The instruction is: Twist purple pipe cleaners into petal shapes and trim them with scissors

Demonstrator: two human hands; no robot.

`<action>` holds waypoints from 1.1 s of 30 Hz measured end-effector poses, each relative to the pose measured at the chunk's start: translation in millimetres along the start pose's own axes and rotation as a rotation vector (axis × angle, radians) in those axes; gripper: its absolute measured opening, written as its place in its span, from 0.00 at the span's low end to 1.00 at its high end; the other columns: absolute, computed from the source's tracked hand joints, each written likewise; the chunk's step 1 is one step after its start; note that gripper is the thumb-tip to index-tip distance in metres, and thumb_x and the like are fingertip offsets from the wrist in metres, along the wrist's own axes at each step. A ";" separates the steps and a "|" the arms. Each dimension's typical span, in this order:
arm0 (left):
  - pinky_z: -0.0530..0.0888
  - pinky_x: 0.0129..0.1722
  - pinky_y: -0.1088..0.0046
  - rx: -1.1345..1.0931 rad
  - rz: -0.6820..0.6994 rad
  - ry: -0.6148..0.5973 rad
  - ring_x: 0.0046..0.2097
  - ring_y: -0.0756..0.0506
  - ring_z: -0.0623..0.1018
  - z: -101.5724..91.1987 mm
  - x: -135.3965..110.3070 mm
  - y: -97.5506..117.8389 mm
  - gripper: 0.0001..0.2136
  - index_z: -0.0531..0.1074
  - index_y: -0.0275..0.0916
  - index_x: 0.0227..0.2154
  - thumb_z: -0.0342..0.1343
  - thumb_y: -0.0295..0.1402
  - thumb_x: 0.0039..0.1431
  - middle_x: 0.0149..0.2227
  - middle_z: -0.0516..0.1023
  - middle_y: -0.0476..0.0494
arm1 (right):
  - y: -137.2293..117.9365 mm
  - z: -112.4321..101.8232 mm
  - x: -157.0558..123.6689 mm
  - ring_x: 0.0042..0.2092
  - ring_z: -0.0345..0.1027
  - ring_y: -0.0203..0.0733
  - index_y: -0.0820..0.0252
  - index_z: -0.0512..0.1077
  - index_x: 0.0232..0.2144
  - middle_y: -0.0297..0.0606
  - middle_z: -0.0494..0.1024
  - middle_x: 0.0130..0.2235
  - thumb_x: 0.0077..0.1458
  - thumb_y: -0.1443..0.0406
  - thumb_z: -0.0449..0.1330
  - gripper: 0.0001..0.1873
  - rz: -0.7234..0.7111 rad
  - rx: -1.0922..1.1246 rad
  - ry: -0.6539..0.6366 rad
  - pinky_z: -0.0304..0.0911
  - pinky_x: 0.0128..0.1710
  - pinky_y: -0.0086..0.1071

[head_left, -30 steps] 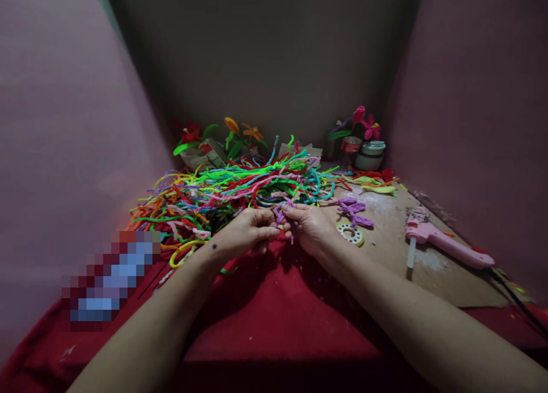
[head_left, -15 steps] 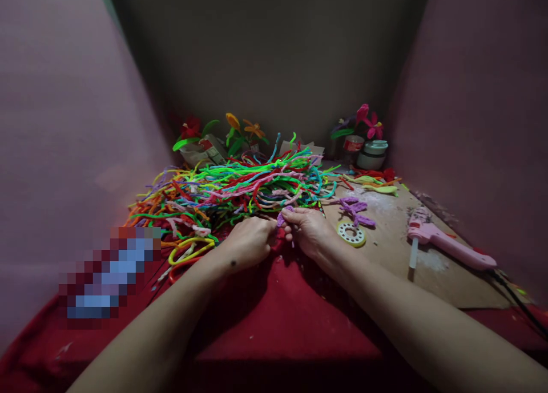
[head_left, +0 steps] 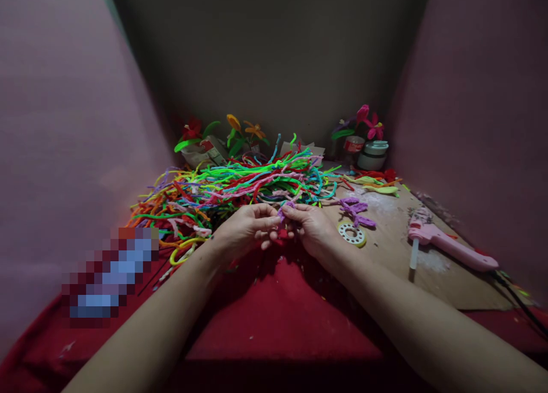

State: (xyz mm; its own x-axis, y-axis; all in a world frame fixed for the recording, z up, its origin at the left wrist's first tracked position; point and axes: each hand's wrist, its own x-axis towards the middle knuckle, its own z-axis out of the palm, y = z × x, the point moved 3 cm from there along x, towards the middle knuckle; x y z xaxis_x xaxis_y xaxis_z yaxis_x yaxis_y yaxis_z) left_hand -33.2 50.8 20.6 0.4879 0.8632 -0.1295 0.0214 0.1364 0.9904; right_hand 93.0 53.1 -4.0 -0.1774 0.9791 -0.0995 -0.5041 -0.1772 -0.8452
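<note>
My left hand (head_left: 246, 229) and my right hand (head_left: 311, 226) meet at the centre of the view, fingers pinched together on a small purple pipe cleaner piece (head_left: 282, 211) held between them. Just behind the hands lies a big heap of coloured pipe cleaners (head_left: 231, 190). To the right of my right hand lie finished purple pipe cleaner shapes (head_left: 356, 210) and a white and yellow tape roll (head_left: 351, 234) on a brown board (head_left: 428, 262).
A pink glue gun (head_left: 445, 244) with a black cord lies on the board at the right. Pipe cleaner flowers (head_left: 240, 132) and jars (head_left: 371, 154) stand along the back wall. Red cloth (head_left: 278, 319) covers the near surface. Pink walls close in on both sides.
My left hand has turned and lifted slightly, its fingers now pinching the purple piece beside my right fingertips. The right hand has hardly moved.
</note>
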 end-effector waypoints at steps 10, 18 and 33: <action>0.68 0.13 0.80 0.035 -0.009 -0.011 0.15 0.54 0.67 5.1 -3.0 1.1 0.08 0.64 0.35 0.26 0.58 0.30 0.48 0.15 0.68 0.54 | -5.2 4.7 -4.4 0.15 0.58 0.29 0.65 0.67 0.18 0.31 0.68 0.15 0.40 0.67 0.62 0.07 -0.027 0.005 0.023 0.52 0.13 0.23; 0.70 0.15 0.79 0.003 0.040 0.084 0.17 0.55 0.68 -4.2 -2.0 5.9 0.07 0.68 0.32 0.26 0.58 0.31 0.48 0.17 0.70 0.51 | -5.7 4.2 -2.9 0.21 0.62 0.32 0.65 0.72 0.22 0.34 0.72 0.22 0.40 0.61 0.63 0.11 -0.082 -0.105 -0.097 0.59 0.23 0.27; 0.59 0.10 0.83 0.295 0.143 0.318 0.13 0.56 0.63 -6.3 -6.3 16.4 0.03 0.67 0.34 0.24 0.54 0.28 0.45 0.14 0.66 0.55 | -9.2 6.0 -4.2 0.23 0.68 0.34 0.64 0.68 0.22 0.35 0.74 0.22 0.37 0.66 0.66 0.10 -0.117 -0.041 -0.086 0.68 0.26 0.31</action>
State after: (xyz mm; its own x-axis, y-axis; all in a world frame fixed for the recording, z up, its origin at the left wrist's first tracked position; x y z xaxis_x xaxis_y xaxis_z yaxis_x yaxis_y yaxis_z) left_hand -41.4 50.6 37.3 0.2126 0.9760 0.0466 0.2440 -0.0992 0.9647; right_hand 93.3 50.1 7.4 -0.1921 0.9804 0.0443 -0.4909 -0.0569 -0.8694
